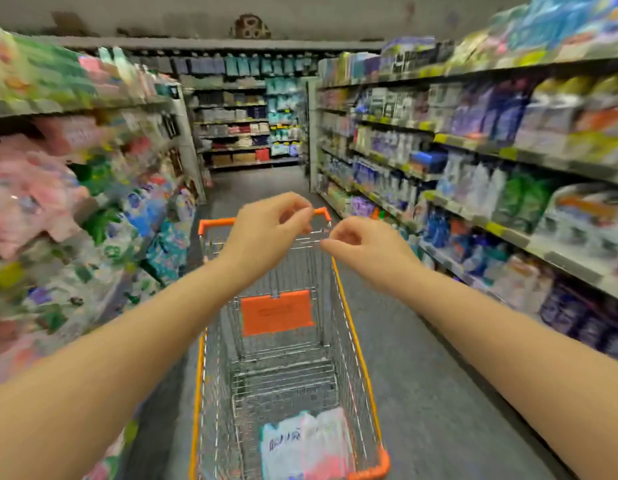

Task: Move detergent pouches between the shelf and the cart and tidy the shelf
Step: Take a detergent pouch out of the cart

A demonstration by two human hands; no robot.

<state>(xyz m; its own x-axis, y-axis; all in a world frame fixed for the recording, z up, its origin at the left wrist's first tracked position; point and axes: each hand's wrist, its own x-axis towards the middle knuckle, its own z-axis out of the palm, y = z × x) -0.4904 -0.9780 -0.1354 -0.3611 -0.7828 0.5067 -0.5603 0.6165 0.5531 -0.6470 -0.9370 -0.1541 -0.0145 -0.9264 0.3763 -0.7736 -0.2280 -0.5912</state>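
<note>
Here both hands hover over the far end of a silver wire shopping cart with orange trim (351,323). The left hand (269,230) and right hand (356,244) have their fingers curled toward the thumbs, with nothing visible in either. White-and-pink plastic detergent pouches (307,445) lie in the cart's near end, well apart from both hands.

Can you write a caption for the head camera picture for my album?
Left hand and right hand reach over a wire cart carrying detergent pouches between stocked shelves.
</note>
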